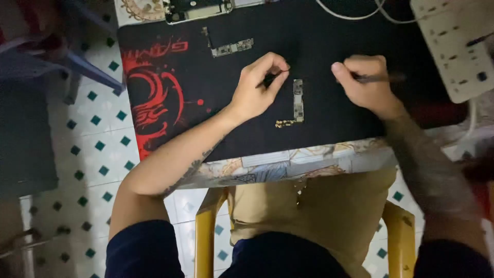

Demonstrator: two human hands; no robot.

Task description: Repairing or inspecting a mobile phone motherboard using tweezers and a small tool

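Observation:
An L-shaped phone circuit board (pixel 297 104) lies on a black mat with a red dragon print (pixel 170 87). My left hand (pixel 260 85) rests on the mat just left of the board, fingers pinched on a small dark tool tip. To the right of the board my right hand (pixel 363 80) is closed around a thin dark tool (pixel 383 78) that points right. A second L-shaped board (pixel 229 48) lies farther back on the mat.
An opened phone body (pixel 198 10) sits at the mat's far edge. A white power strip (pixel 460 46) with white cables (pixel 355 13) occupies the right rear. The small table has a patterned top (pixel 288 164). Below are a yellow stool (pixel 206 231) and tiled floor.

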